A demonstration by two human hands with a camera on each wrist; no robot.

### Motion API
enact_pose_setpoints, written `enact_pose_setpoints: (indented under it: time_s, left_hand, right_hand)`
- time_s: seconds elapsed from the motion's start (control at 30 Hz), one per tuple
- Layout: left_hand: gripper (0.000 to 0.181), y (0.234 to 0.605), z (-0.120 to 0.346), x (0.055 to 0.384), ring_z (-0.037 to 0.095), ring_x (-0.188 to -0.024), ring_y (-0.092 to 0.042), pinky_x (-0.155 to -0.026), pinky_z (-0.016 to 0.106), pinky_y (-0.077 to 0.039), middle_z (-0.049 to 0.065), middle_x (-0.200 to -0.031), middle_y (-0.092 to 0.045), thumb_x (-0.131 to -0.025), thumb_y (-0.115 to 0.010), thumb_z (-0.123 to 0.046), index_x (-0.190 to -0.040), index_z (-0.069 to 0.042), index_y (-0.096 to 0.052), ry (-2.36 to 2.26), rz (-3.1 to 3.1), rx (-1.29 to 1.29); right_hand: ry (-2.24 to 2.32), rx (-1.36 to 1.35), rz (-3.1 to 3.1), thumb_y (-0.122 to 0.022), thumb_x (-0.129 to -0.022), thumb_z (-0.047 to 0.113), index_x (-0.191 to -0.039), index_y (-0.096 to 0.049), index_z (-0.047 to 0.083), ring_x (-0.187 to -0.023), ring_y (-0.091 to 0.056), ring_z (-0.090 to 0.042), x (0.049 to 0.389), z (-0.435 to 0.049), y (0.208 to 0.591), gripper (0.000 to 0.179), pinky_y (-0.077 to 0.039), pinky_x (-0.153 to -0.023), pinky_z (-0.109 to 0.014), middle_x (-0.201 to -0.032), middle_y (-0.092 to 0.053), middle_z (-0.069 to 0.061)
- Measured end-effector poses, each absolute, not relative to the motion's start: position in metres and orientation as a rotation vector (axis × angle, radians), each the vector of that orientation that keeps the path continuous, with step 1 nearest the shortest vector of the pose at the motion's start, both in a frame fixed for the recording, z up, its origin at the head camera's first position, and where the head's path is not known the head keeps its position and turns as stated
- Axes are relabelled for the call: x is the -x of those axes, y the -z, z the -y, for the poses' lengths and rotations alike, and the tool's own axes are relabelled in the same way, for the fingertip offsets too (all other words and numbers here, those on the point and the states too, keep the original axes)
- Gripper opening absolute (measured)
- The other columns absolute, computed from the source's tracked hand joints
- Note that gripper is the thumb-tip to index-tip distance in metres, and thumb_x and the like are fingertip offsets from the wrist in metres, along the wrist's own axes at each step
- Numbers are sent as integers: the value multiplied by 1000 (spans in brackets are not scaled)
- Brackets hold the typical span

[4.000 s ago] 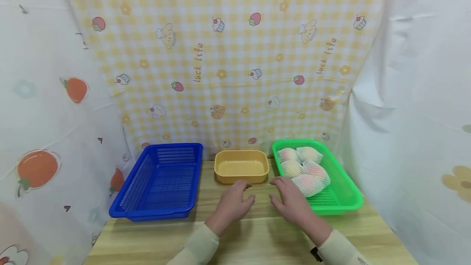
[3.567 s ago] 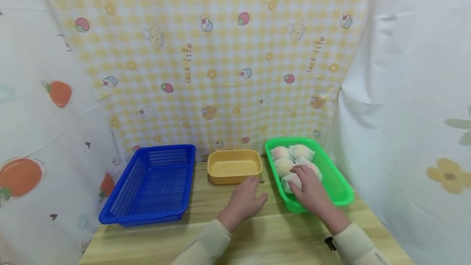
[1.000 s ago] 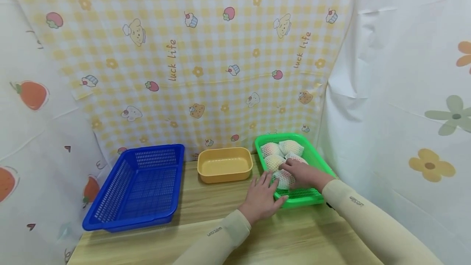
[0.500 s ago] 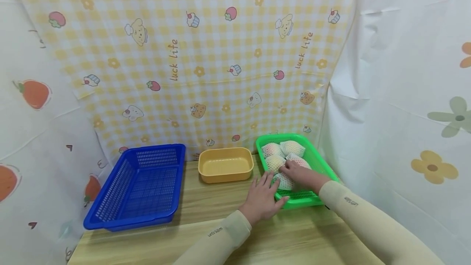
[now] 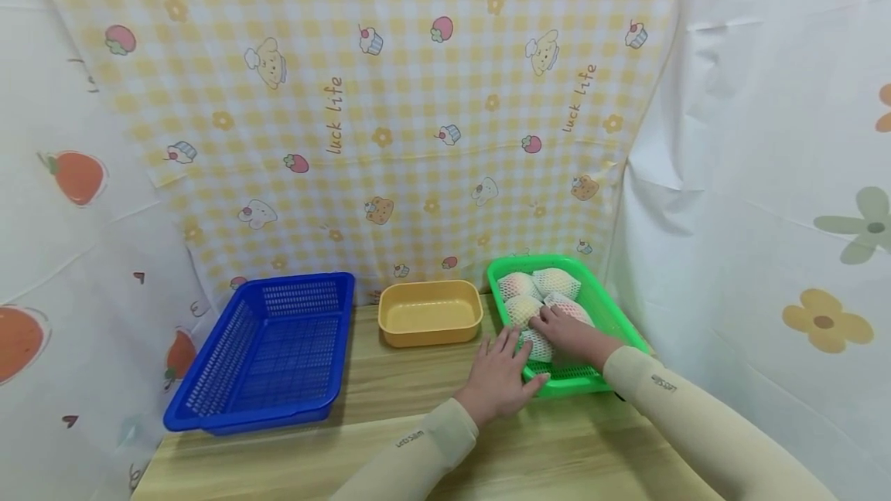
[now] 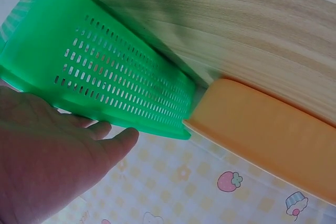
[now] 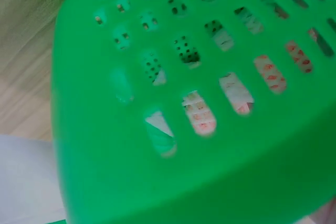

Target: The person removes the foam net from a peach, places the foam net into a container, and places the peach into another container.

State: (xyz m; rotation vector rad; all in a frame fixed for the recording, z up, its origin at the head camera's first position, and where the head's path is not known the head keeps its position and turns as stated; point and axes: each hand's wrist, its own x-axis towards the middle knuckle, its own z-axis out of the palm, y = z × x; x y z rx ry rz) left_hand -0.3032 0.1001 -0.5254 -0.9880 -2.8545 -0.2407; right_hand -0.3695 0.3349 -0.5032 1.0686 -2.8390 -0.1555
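A green plastic basket (image 5: 612, 315) holds several fruits in white foam netting, pinkish or pale yellow beneath. My right hand (image 5: 571, 337) reaches in over its right side, fingers curled down at the nearest netted fruit (image 5: 539, 346), whose right part the hand hides. My left hand (image 5: 496, 379) lies at the basket's near left rim, fingers spread and nearly straight, their tips beside that same fruit. In the left wrist view the left hand (image 6: 52, 150) is along the rim of the slotted wall. The right wrist view is filled by the basket's side (image 7: 105, 156), with netting showing through the slots.
A yellow oblong tub (image 5: 430, 331) stands left of the green basket, near the back cloth. Further left is a blue slotted basket (image 5: 278, 362). All stand on a wood-grain table (image 5: 390, 385) enclosed by patterned cloth (image 5: 418, 99) behind and pale sheets at both sides.
Both hands have gone from hovering before the yellow tub to the green basket: the right into it, the left to its rim. Over the last second they hardly move; the head view shifts slightly.
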Motion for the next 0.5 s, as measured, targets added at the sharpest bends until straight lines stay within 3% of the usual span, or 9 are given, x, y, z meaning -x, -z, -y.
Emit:
enact_pose_setpoints:
  time_s: [0.2,0.5]
  left_hand:
    - [85,526,-100,302,26,-169,-19,-131,59,-28,7,-183,-23,-112,-19,-75,-173,-21,-41,243,2859,992]
    - [82,528,-101,304,27,-169,-19,-131,59,-28,6,-183,-23,-113,-23,-74,-173,-22,-42,245,2849,993]
  right_hand:
    - [160,-1052,2831,-106,-72,21,-134,-58,7,-108,-58,-34,367,-335,505,80,-58,-94,-52,-120,-57,-15]
    - [51,-924,2895,-103,-72,15,-131,-56,5,-107,-55,-36,362,-335,496,77,-57,-89,-52,-116,-53,-17]
